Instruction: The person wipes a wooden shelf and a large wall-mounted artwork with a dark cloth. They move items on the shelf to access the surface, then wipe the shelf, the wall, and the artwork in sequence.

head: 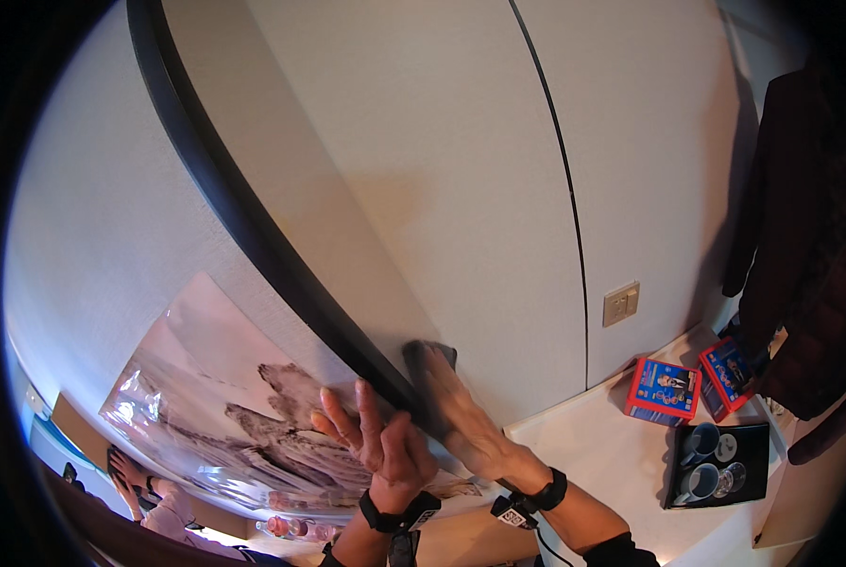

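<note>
My right hand [458,418] presses a dark cloth or pad [430,354] against a pale wall panel, just right of a long black strip [267,262] that runs along the wall. Left of the strip's lower end is my left hand [384,443], its fingers spread and bent; it seems to hold nothing, and whether it touches the wall cannot be told. Beside it a glossy picture of grey and pink mountains [253,411] lies flat on the wall. Both wrists wear black bands with small devices.
A white counter [571,453] at the lower right bears two red-and-blue boxes [664,390] and a black tray [749,482] with mugs and glasses. A wall socket [621,303] is above it. Dark coats [784,212] hang at right. Another person's hands [126,478] are at lower left, near bottles [299,528].
</note>
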A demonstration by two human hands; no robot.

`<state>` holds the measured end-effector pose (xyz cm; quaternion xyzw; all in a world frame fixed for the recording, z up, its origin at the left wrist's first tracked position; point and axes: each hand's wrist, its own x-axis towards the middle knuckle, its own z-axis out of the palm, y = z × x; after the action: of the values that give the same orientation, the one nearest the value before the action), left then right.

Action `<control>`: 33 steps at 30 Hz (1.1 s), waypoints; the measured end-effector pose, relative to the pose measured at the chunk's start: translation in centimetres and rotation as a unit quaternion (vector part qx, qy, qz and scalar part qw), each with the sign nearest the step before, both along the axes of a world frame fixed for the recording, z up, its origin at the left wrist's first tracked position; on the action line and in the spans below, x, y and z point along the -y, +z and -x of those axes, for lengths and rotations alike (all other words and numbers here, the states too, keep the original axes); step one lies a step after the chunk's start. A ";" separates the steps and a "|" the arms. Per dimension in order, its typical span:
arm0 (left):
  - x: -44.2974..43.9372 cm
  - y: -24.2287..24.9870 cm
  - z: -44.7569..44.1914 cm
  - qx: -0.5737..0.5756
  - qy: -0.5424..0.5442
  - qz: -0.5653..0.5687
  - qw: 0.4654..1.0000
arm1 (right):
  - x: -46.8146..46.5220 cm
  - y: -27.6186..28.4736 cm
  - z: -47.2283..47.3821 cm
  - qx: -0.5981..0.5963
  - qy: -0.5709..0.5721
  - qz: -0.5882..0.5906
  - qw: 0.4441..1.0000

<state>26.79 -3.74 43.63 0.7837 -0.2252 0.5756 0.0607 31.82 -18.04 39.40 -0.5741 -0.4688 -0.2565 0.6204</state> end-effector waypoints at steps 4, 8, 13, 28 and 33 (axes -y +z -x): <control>-0.3 0.0 -0.1 0.015 0.023 -0.026 0.999 | -1.1 6.9 -2.1 0.068 -0.025 -0.013 0.997; -0.4 -0.2 0.0 -0.013 0.001 0.008 1.000 | -1.3 10.2 -3.3 0.091 -0.035 0.012 0.995; 0.1 0.0 -0.5 0.035 0.002 -0.012 0.999 | -1.1 2.5 -1.4 0.000 -0.031 0.006 0.999; 0.1 -0.1 -0.1 0.027 0.029 -0.009 0.999 | 0.0 -7.0 1.2 -0.160 0.005 0.034 0.986; 0.0 -0.2 0.0 0.019 0.050 -0.029 0.998 | -0.6 3.5 -3.2 -0.025 0.011 -0.008 1.000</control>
<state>26.81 -3.71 43.44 0.7844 -0.2037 0.5859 0.0052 35.02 -17.42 42.88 -0.5698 -0.4574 -0.2387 0.6396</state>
